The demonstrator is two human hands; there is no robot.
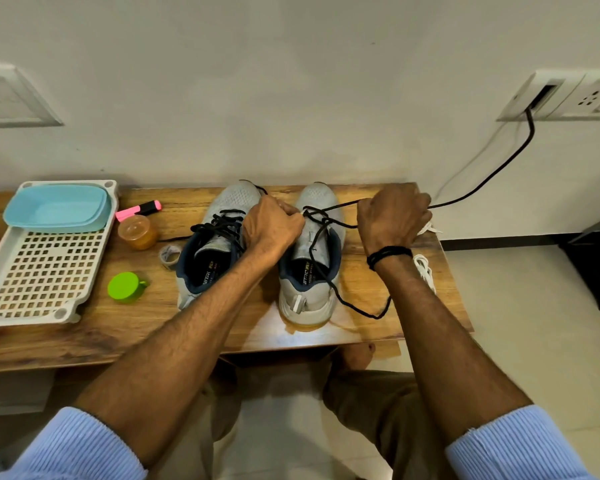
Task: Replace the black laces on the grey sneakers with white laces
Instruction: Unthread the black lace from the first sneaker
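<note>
The right sneaker (309, 271) is the one you're working on: its black lace (326, 223) is out of the eyelets nearer the heel and only crosses the few nearest the toe. One strand runs taut from there into your right hand (392, 220). The other end trails back across the tongue, drops over the side and lies in a slack loop on the table (118, 327) beside the heel. The left sneaker (219, 244), just beside it, is laced in black all the way up, so I'd put you early in the job: part of one lace undone, a whole shoe untouched, and no white threaded anywhere.

Both shoes are grey knit with dark blue collars and stand side by side near the table's middle, toes to the wall.

Your right hand is closed into a fist around the taut strand. Your left hand (272, 226) is curled tight at the toe-end eyelets; its fingertips are hidden, so I cannot tell whether it pinches the lace or only steadies the upper.

The white laces (425, 271) lie at the table's right edge, partly behind your right wrist. Off to the left are a roll of tape (169, 255), a green cap (125, 287), an orange jar (137, 232), a pink highlighter (139, 209) and a white tray (42, 268) holding a blue box (56, 209)
</note>
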